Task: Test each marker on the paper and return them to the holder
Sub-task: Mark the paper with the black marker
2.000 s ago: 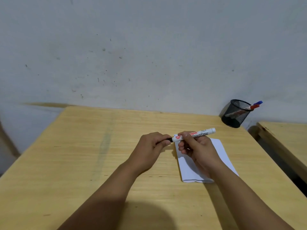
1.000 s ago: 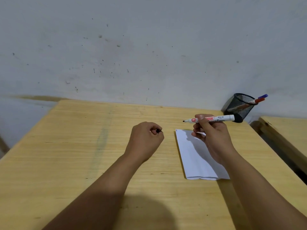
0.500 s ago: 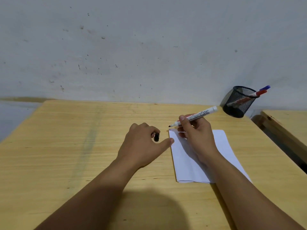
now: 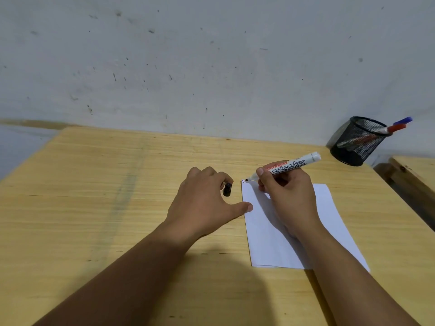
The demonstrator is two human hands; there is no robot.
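Note:
My right hand (image 4: 286, 196) grips an uncapped white board marker (image 4: 288, 166), its black tip touching the far left corner of the white paper (image 4: 263, 231), where a small black mark shows. My left hand (image 4: 207, 201) holds the marker's black cap (image 4: 227, 189) in its curled fingers, while its thumb presses the paper's left edge. A black mesh holder (image 4: 357, 141) stands at the table's far right corner. It contains a red-capped marker (image 4: 397, 127) and a blue-capped marker (image 4: 405, 119), both leaning right.
The wooden table (image 4: 94, 196) meets a grey wall at its far edge. A second wooden table (image 4: 416, 170) stands to the right across a narrow gap.
My hands pulled the cap off the marker. My right hand swung the marker tip down onto the paper's corner, and my left thumb came to rest on the paper's edge.

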